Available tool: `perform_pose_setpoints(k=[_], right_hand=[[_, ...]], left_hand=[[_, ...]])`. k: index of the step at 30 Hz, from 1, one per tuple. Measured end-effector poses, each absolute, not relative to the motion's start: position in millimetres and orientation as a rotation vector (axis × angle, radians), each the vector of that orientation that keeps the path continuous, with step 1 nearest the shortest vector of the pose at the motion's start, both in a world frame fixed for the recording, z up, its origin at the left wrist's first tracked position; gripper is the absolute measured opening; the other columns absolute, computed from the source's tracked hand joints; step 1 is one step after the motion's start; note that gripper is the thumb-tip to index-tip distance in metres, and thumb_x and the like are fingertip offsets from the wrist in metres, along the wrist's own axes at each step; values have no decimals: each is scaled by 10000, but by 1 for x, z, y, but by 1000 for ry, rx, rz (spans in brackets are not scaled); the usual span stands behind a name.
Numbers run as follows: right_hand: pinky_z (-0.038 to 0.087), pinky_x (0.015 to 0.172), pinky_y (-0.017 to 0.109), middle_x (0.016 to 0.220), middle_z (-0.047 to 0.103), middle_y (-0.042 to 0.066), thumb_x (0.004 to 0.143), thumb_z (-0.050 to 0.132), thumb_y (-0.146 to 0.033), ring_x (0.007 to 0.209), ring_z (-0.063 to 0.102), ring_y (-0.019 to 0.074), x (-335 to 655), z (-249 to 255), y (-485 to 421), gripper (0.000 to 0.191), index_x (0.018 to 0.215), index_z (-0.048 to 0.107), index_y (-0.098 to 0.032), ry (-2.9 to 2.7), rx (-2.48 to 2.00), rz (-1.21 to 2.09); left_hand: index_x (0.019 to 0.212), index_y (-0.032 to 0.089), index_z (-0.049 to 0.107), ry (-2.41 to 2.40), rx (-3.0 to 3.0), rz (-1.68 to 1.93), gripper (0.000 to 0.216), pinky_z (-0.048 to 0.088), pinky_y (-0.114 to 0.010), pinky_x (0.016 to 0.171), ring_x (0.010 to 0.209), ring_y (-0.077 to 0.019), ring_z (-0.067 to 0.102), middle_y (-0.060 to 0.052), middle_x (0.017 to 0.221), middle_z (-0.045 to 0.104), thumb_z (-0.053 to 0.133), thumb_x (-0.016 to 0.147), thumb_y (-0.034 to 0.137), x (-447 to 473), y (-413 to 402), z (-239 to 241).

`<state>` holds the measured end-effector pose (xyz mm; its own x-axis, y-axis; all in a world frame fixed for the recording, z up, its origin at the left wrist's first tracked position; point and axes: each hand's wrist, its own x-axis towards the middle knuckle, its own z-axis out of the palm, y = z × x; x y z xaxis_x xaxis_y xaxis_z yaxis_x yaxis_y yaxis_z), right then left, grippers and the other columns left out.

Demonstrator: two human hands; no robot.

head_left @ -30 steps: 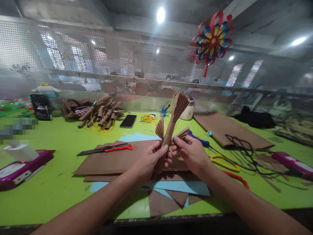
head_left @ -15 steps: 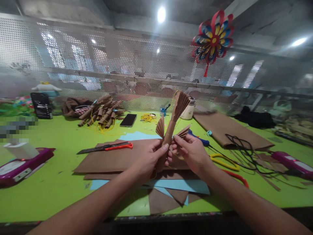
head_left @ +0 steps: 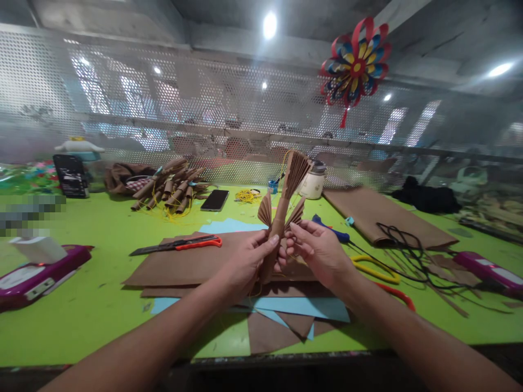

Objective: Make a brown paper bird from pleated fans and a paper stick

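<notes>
A brown paper figure (head_left: 278,219) stands nearly upright in front of me: a rolled tube with a pleated fan on top and a smaller pleated wing on each side. My left hand (head_left: 254,257) is closed around the lower tube, thumb across its front. At the base of the right wing (head_left: 296,211), the thumb and fingers of my right hand (head_left: 321,249) are pinched together against the figure. Thin yellow thread shows near the fan and below the tube. Beneath both hands lie stacked brown paper sheets (head_left: 175,270) and light blue paper (head_left: 314,308).
A utility knife (head_left: 183,245) rests on the sheets. To the right are a yellow scissor handle (head_left: 376,270), a blue-handled tool (head_left: 333,231) and black cable (head_left: 402,239). Behind are bundled paper tubes (head_left: 175,188), a phone (head_left: 214,200) and a jar (head_left: 312,182). Power strips (head_left: 44,275) flank the table.
The right wing has swung up closer to the tube, with my right hand's fingers at its base. The figure's top has tilted slightly left, showing more of the jar behind.
</notes>
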<state>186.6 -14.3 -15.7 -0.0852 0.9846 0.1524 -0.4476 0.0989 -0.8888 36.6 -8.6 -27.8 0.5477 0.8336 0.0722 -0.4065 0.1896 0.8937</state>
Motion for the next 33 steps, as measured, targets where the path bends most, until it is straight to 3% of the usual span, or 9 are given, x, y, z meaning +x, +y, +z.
perform_pose_setpoints(k=[8, 18, 23, 28, 33], right_hand=[[469, 553, 256, 616, 612, 0, 689, 722, -269, 554, 560, 101, 186, -18, -18, 191, 773, 628, -125, -1106, -719, 1276], [438, 561, 249, 652, 614, -3, 727, 686, -309, 565, 548, 99, 184, -21, -21, 172, 777, 633, -153, -1156, -792, 1211], [421, 551, 241, 588, 573, -16, 770, 641, -335, 536, 504, 94, 186, -22, -24, 183, 750, 642, -153, -1343, -905, 968], [424, 510, 229, 730, 600, 10, 789, 604, -362, 585, 514, 109, 179, -23, -27, 218, 871, 650, -166, -1585, -966, 976], [425, 555, 241, 734, 608, 15, 783, 609, -341, 618, 521, 125, 171, -26, -28, 193, 834, 648, -159, -1700, -959, 931]], left_hand=[[944, 125, 596, 511, 1073, 946, 206, 440, -175, 551, 616, -78, 561, -57, 785, 619, 535, 854, 300, 35, -14, -18], [977, 153, 574, 586, 1039, 947, 244, 490, -233, 603, 636, -113, 607, -62, 795, 638, 577, 823, 341, 33, -14, -13], [946, 157, 564, 504, 990, 986, 226, 518, -278, 633, 638, -121, 615, -53, 824, 632, 606, 803, 327, 31, -15, -11], [1005, 166, 582, 476, 966, 1004, 264, 532, -310, 650, 634, -132, 624, -57, 847, 641, 626, 789, 312, 30, -13, -12], [1000, 164, 597, 480, 983, 966, 297, 538, -333, 652, 629, -147, 631, -68, 853, 648, 644, 768, 343, 30, -13, -15]])
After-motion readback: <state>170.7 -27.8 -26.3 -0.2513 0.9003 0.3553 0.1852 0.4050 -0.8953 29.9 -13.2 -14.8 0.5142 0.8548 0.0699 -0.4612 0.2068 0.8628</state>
